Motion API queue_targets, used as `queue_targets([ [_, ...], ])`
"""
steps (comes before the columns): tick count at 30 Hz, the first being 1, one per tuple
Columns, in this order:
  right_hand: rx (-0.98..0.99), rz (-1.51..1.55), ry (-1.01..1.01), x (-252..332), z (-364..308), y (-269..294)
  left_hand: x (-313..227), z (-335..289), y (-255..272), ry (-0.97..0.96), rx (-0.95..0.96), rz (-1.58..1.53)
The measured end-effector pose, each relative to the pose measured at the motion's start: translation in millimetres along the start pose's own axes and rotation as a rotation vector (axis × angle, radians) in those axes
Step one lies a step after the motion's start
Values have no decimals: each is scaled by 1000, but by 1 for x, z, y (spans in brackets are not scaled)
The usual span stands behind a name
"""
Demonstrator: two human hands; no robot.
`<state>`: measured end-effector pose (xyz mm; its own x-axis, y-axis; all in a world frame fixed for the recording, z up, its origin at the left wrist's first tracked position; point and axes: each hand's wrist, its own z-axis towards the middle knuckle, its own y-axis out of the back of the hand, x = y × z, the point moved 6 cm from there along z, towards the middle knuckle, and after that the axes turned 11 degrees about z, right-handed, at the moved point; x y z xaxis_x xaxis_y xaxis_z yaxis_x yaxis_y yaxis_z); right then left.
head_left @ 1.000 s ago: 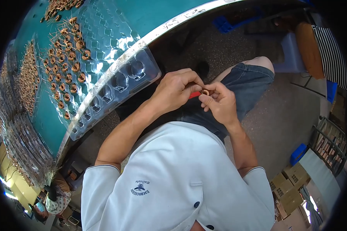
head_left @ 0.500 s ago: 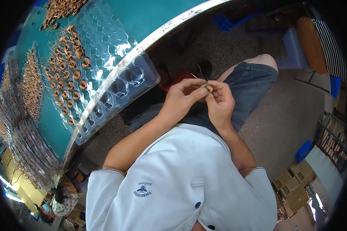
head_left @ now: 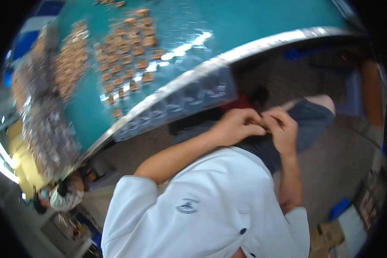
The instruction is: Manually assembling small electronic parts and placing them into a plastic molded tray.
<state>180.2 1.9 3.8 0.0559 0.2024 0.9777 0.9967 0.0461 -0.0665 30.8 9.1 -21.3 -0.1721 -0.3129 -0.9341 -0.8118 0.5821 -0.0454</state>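
Note:
Over my lap, my left hand (head_left: 238, 127) and my right hand (head_left: 284, 129) meet at the fingertips. Both are closed in a pinch on a small copper-wire ring coil (head_left: 263, 127). Fingers cover most of it, and blur hides its wire ends. To the left on the green table lies a clear plastic tray (head_left: 180, 26), with rows of similar copper coils (head_left: 137, 50) standing in its pockets. Neither hand touches the tray.
A pocketed clear plastic piece (head_left: 193, 92) juts past the table's pale edge (head_left: 228, 56). Farther left are a heap of coils (head_left: 71, 60) and stacked filled trays (head_left: 47, 124). Another person (head_left: 66, 195) is at lower left; cardboard boxes (head_left: 331, 234) stand lower right.
The whole view has swung and blurred, so table and hands appear farther right. Both hands still pinch the coil, now more covered; its long wire ends no longer show clearly.

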Motion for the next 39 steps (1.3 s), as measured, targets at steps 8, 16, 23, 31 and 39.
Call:
queue_targets([
  [8, -102, 69, 365, 24, -10, -20, -19, -18, 2, -112, -152, -189],
  [16, 63, 109, 63, 49, 7, -47, -25, -37, 39, -58, -265, -428],
  [23, 234, -151, 116, 92, 26, -83, -34, -49, 48, -238, -222, -462],
  [31, 405, -281, 379, 156, 110, -211, -33, -67, 73, -314, -283, -492],
  [39, 349, -510, 513, 167, 154, -220, -26, -80, 101, -433, -568, -233],
])
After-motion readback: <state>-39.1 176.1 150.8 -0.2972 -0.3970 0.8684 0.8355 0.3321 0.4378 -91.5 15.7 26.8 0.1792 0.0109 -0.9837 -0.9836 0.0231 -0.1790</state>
